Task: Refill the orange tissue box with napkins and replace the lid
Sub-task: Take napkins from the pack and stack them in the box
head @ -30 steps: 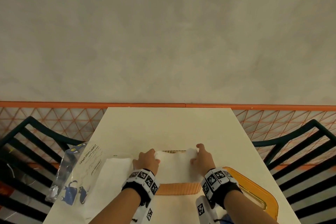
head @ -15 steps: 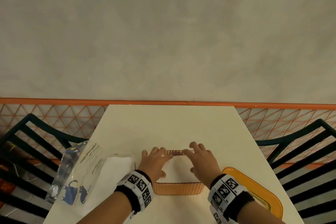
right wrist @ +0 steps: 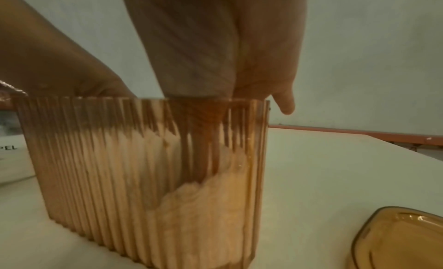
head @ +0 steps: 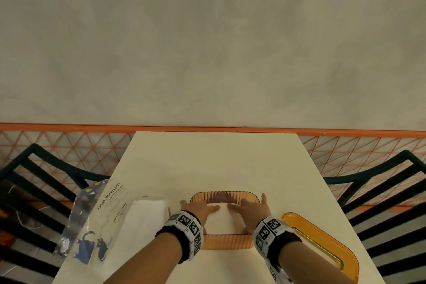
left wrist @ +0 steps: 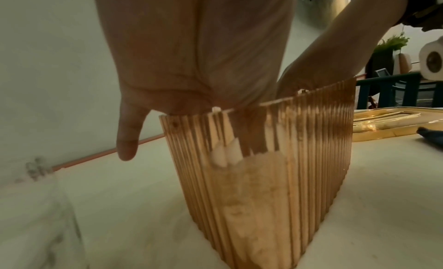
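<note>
The orange ribbed tissue box (head: 227, 242) stands lidless near the table's front edge, with a white napkin stack (head: 222, 220) inside it. My left hand (head: 201, 210) and right hand (head: 250, 210) reach into the box side by side, fingers straight, pressing flat on the stack. Through the ribbed wall of the box (left wrist: 275, 178) the left wrist view shows napkins under the left hand (left wrist: 196, 55), with one finger outside the wall. In the right wrist view the right hand (right wrist: 215, 45) enters the box (right wrist: 143, 159) likewise. The orange lid (head: 322, 252) lies on the table to the right.
An opened plastic napkin package (head: 101, 212) with more white napkins (head: 147, 214) lies left of the box. Dark slatted chairs (head: 34, 191) stand on both sides of the cream table (head: 214, 163). A grey wall rises behind the table.
The napkin stack that both hands held at the top of the box has gone down inside it. The fingers have uncurled and now press flat on the stack.
</note>
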Available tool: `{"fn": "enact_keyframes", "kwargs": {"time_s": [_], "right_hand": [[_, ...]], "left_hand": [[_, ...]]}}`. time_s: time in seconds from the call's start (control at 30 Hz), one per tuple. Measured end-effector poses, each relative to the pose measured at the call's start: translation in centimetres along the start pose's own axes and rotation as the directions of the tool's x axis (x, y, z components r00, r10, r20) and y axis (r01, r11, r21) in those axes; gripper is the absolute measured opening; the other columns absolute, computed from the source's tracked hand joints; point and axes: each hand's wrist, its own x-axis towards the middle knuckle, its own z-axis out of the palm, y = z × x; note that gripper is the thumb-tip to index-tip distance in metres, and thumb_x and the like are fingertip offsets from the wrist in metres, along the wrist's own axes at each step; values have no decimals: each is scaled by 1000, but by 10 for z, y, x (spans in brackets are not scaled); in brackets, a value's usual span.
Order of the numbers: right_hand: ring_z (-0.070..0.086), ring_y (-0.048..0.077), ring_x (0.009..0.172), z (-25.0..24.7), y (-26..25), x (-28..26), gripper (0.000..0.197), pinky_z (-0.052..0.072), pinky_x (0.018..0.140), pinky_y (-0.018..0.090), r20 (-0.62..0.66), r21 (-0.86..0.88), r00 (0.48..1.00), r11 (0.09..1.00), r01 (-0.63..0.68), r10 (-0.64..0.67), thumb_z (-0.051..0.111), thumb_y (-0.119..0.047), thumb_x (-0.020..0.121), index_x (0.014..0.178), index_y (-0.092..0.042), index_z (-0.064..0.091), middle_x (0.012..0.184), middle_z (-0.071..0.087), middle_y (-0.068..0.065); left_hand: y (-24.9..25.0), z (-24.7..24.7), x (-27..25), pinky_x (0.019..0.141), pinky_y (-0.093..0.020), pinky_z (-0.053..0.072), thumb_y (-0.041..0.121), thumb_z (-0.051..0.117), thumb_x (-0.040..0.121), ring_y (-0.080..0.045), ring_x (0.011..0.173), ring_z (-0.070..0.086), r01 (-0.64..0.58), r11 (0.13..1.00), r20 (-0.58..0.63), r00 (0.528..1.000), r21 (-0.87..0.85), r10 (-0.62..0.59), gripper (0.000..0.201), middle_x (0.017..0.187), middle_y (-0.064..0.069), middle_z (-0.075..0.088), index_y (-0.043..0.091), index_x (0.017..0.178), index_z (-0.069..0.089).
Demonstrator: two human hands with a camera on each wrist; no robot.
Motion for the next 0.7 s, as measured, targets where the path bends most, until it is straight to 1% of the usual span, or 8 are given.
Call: {"fn": "enact_keyframes", "kwargs": {"time_s": [0.23,0.3,0.33,0.4,0.47,0.5,0.57,0.7], "right_hand": [[51,26,122,-5,-5,-2,61,-3,113,62,23,-13,1000,1000,-7,7,47,-17,93,144,-38,22,136,44,3],[46,25,126,-7,-4,-4,59,4,111,63,5,-18,1000,1000,-7,7,52,-21,91,142,-36,26,136,44,1],[42,24,128,-8,-3,-6,57,12,110,61,-29,-21,1000,1000,-13,12,55,-25,90,140,-35,30,136,43,1],[38,23,127,-8,0,-10,53,27,106,50,-161,41,986,998,-38,44,59,-33,88,137,-32,38,135,44,-1],[40,21,123,-4,4,-16,47,38,100,41,-290,154,952,987,-49,93,57,-32,89,134,-29,41,132,43,-2],[42,20,120,0,6,-18,45,42,98,39,-332,212,936,976,-44,114,55,-30,90,133,-28,41,131,43,-1],[44,20,116,8,7,-19,43,49,92,34,-382,323,911,946,-29,158,52,-20,92,133,-25,41,132,40,2],[42,24,121,20,6,-16,50,50,93,30,-350,486,884,867,-112,310,44,-7,92,139,-18,32,138,33,8]], "left_hand": [[3,4,-4,109,-52,21,30,58,89,-27,133,37,22,1000,-76,997,17,-21,70,145,-4,35,38,146,16],[0,4,-14,111,-50,20,32,58,89,-24,135,34,3,998,-169,986,-59,-13,65,145,-2,34,33,144,24],[-3,6,-22,110,-46,24,33,55,90,-21,134,35,-14,994,-284,959,-113,-19,58,143,0,37,30,142,31],[-19,15,-38,101,-36,35,31,47,94,-17,124,43,-36,968,-560,821,-249,-113,38,133,3,46,27,132,46],[-44,29,-51,91,-32,42,23,45,95,-18,115,50,12,897,-645,690,-443,-328,29,124,1,51,21,121,56],[-56,38,-55,90,-32,44,22,45,94,-20,115,50,88,839,-590,671,-537,-449,27,123,-1,50,19,119,57],[-74,55,-58,94,-34,44,26,43,95,-22,120,44,286,724,-400,679,-627,-615,30,129,-3,44,18,123,50],[-83,82,-48,99,-40,42,43,45,93,-26,129,34,426,659,-196,729,-620,-656,48,139,-5,35,17,132,37]]}}
